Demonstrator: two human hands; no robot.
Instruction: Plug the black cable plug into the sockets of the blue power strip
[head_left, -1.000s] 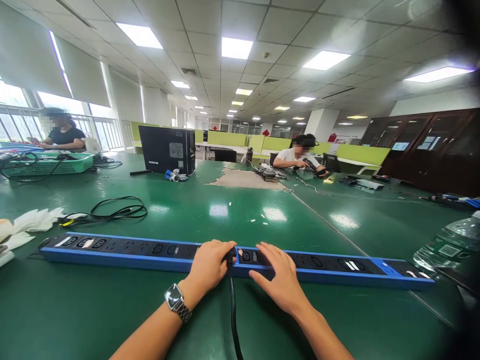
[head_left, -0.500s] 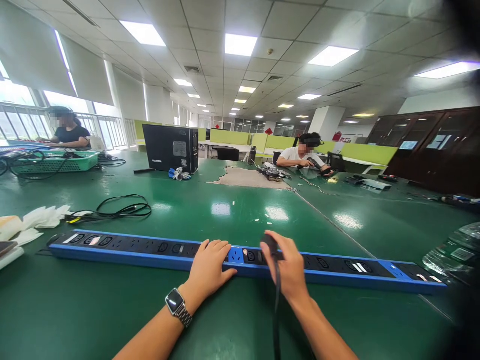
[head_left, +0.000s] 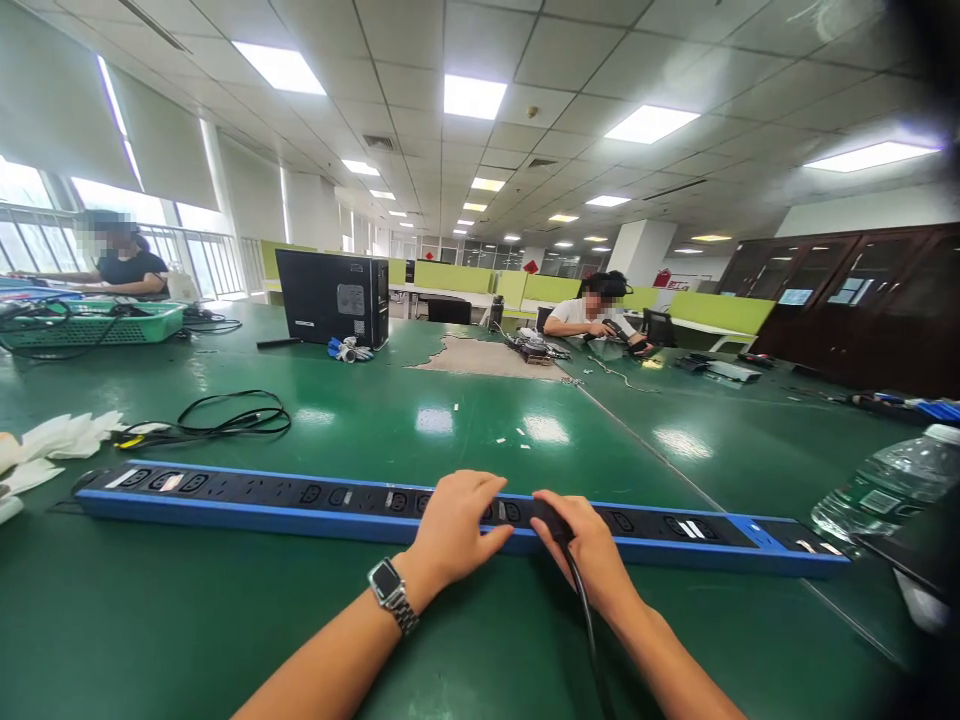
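Observation:
A long blue and black power strip (head_left: 255, 515) lies across the green table in front of me, its row of sockets facing up. My left hand (head_left: 459, 525) rests over its middle, fingers stretched out and thumb apart, covering several sockets. Just to the right, my right hand (head_left: 589, 545) grips a black plug (head_left: 553, 520) down at the strip's top face. Whether its pins sit in a socket is hidden. From the plug a black cable (head_left: 586, 610) runs down towards me.
A coiled black cable (head_left: 232, 412) and crumpled white tissue (head_left: 71, 435) lie on the left. A water bottle (head_left: 885, 485) stands right, by the strip's end. Farther back are a black computer case (head_left: 330, 300), a green basket (head_left: 135, 325) and two people at work.
My right hand has lowered the plug onto the strip. My left hand has slid right along the strip, closer to the plug. The view has shifted slightly right.

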